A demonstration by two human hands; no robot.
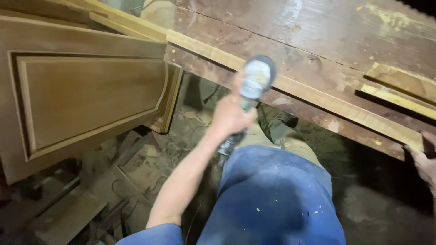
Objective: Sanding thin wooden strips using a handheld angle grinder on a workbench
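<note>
- Here, a grey power tool, seemingly an angle grinder or small sander, is being grasped around its body by the left hand; the grip is clenched on it, with the head raised towards the edge of the worn wooden surface.
- The tool is being held in the air, just below and in front of a pale wood strip that is lying along the near edge of the surface; whether it is touching the strip cannot be told.
- The right hand is being rested at the far right end of the surface edge, fingers curled over it; only part of it is being shown, so whether anything is being gripped cannot be told.
- A panelled wooden door is being propped at the left, tilted, near the tool.
- Offcuts and shavings are lying scattered on the floor, around the shoe.
- Judged from this, a one-handed hold could be letting the tool kick or skid off the strip, and the cord could be snagging on the floor debris.
- The blue trousers are sitting close beneath the tool, so a slip could be bringing it against the leg.
</note>
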